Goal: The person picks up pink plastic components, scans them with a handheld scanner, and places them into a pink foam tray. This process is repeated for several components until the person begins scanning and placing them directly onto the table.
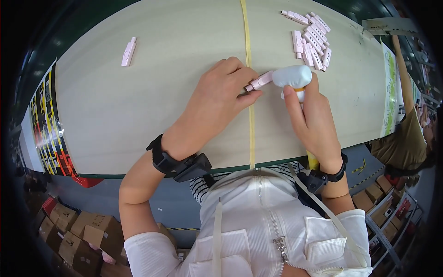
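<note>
My left hand [226,85] pinches a small pink stick-shaped device [263,80] by its narrow end, above the middle of the table. In my right hand [316,113] is a rounded white pad [292,76] with an orange-yellow band below its head. The pad meets or nearly meets the far end of the pink device; I cannot tell if they touch. At the far right lies a loose cluster of several like pink devices [316,37]. A single pink device [128,52] lies alone at the far left.
A yellow tape strip [252,134] crosses the pale table [101,115]. Black-and-yellow striped sheeting [48,120] covers the left end. Another person's arm [403,74] reaches in at the right edge. Cardboard boxes [83,249] stand on the floor at lower left.
</note>
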### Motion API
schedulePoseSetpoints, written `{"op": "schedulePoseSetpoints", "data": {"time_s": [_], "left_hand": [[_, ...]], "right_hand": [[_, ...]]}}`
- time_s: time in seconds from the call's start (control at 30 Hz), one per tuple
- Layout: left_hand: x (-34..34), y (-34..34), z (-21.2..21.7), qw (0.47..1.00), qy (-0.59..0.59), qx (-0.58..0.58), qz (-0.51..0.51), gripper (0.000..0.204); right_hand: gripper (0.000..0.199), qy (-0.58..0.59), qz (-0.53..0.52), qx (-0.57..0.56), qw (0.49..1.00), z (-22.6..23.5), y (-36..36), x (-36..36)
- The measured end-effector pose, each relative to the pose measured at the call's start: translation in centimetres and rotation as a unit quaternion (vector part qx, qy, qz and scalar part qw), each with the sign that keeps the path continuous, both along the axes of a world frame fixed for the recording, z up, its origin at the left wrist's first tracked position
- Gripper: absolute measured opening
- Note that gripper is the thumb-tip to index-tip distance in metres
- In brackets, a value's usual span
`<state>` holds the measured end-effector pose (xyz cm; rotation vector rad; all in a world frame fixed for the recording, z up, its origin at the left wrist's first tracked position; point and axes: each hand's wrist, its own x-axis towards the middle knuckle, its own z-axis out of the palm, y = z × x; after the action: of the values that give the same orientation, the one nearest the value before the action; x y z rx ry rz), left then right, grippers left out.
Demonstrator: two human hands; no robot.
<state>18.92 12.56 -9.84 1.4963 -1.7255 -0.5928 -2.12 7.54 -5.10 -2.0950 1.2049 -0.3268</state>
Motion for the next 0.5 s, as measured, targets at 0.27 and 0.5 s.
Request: {"op": "schedulePoseSetpoints", "data": {"time_s": [0.27,0.5], "left_hand": [[-0.3,0.0,-0.8,0.999,-0.011,-0.035,0.007,0.023],[0.0,0.4,-0.5,0.999,-0.035,-0.022,-0.003,0.031]], "right_hand": [[0.027,-0.053,-0.089,-0.029,0.994,0.7,0.8,1.9],[0.034,0.046,-0.038,0.003,0.998,-0.7,0.0,1.1]]}}
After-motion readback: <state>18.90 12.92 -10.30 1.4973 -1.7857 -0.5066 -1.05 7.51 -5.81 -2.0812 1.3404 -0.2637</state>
